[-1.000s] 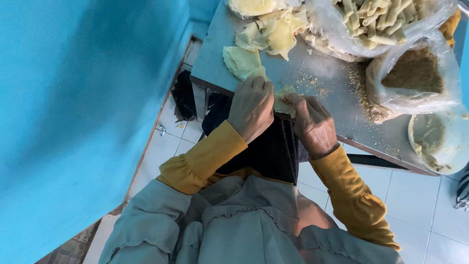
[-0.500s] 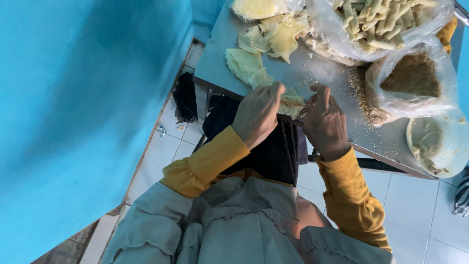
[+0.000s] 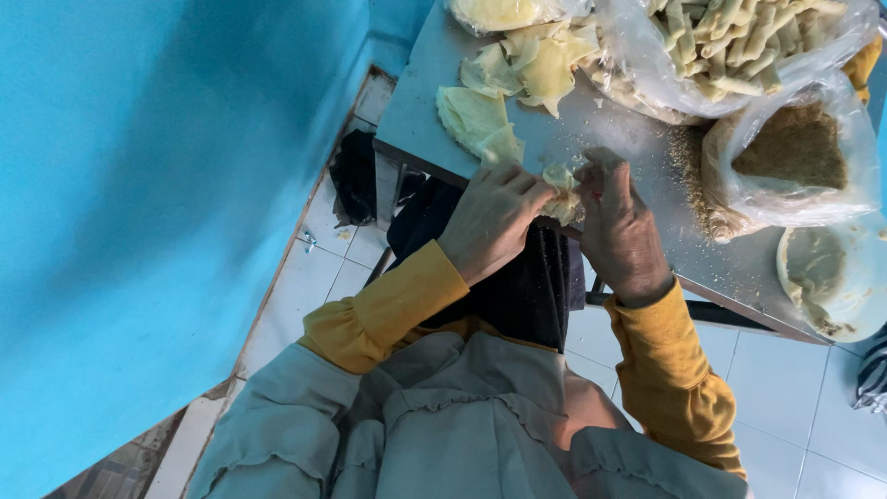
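Left hand and right hand both curled, pinching pale dough wrapper over table edge.

I observe a metal table running across the upper part of the view, with a wall to its left. At the table's near edge my left hand and right hand meet, both gripping a folded wrapper piece between them. Behind the left hand lies a stack of flat wrappers; further back, loose wrappers. Behind the right hand sits a bag of rolled sticks. Right of the right hand stands a bag of crumbs, with spilled crumbs on the table beside it. A bowl stands nearer, at the right end.
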A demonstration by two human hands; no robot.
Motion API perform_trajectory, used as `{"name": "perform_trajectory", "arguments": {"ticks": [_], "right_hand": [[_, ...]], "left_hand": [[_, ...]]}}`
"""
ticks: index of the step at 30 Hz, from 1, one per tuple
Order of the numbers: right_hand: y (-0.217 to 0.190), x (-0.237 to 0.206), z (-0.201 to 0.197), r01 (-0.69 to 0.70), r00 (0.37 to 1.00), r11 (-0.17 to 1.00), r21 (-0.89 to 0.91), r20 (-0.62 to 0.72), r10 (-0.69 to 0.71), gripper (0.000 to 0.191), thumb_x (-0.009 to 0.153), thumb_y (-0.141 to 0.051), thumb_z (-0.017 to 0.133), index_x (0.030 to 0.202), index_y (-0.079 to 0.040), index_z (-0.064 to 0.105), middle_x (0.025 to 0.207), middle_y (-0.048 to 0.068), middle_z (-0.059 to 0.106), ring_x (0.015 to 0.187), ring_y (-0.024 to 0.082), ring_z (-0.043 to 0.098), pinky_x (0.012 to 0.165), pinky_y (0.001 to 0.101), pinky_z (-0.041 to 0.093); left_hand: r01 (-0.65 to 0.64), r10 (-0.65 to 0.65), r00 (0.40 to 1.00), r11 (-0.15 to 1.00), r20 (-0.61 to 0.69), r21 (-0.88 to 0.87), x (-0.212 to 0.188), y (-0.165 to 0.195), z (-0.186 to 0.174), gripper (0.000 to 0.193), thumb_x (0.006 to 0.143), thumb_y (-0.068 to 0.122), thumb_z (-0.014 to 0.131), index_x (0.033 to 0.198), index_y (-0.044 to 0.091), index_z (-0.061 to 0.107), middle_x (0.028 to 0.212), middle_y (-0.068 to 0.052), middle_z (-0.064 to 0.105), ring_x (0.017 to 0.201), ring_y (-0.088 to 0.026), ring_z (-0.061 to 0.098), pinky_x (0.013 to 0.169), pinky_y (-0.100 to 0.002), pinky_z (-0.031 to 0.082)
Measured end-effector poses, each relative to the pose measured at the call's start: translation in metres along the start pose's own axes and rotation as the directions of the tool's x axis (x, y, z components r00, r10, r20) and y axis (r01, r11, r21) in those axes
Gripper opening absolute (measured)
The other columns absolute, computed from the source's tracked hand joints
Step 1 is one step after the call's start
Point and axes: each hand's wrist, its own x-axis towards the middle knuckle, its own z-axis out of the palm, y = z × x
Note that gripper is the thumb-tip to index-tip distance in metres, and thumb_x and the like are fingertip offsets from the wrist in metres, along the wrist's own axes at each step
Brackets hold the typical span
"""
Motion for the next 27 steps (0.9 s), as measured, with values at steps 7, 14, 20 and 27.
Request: {"name": "perform_trajectory", "arguments": {"ticks": [7, 14, 20, 27], "right_hand": [[-0.006, 0.002, 0.01, 0.052, 0.998, 0.991, -0.121, 0.03, -0.048, 0.048, 0.093, -0.003, 0.071, 0.136, -0.001, 0.049, 0.109, 0.02, 0.071, 0.097, 0.029, 0.074, 0.082, 0.0384, 0.063], [-0.01, -0.006, -0.011, 0.207, 0.976, 0.974, -0.097, 0.087, -0.199, 0.048, 0.098, -0.006, 0.068, 0.14, 0.003, 0.047, 0.115, 0.019, 0.074, 0.104, 0.034, 0.072, 0.083, 0.0387, 0.06], [-0.002, 0.012, -0.009, 0.072, 0.99, 0.995, -0.067, 0.123, -0.064, 0.041, 0.1, -0.004, 0.071, 0.135, 0.001, 0.051, 0.104, 0.017, 0.075, 0.094, 0.031, 0.075, 0.077, 0.0391, 0.06], [0.003, 0.032, -0.006, -0.038, 0.987, 0.994, 0.1, 0.162, 0.022, 0.055, 0.09, 0.003, 0.07, 0.139, 0.002, 0.046, 0.093, 0.014, 0.072, 0.084, 0.027, 0.075, 0.074, 0.037, 0.059]], "left_hand": [[-0.077, 0.075, 0.997, 0.991, 0.026, 0.109, -0.001, -0.009, 0.015, 0.028, 0.087, 0.013, 0.072, 0.113, 0.009, 0.069, 0.109, -0.003, 0.067, 0.114, -0.025, 0.056, 0.101, -0.043, 0.044], [-0.149, 0.159, 0.987, 0.952, -0.013, 0.266, 0.007, -0.019, 0.029, 0.017, 0.089, 0.017, 0.073, 0.105, 0.01, 0.071, 0.099, -0.003, 0.066, 0.109, -0.024, 0.056, 0.098, -0.041, 0.045], [-0.063, 0.079, 0.995, 0.971, -0.06, 0.232, 0.017, -0.018, 0.027, 0.019, 0.085, 0.013, 0.07, 0.103, 0.011, 0.066, 0.096, -0.005, 0.066, 0.103, -0.025, 0.059, 0.095, -0.042, 0.047], [-0.093, 0.097, 0.995, 0.918, 0.008, 0.385, 0.012, -0.007, 0.031, 0.02, 0.094, 0.016, 0.072, 0.107, 0.002, 0.066, 0.098, -0.011, 0.062, 0.104, -0.027, 0.056, 0.097, -0.039, 0.048]]}}
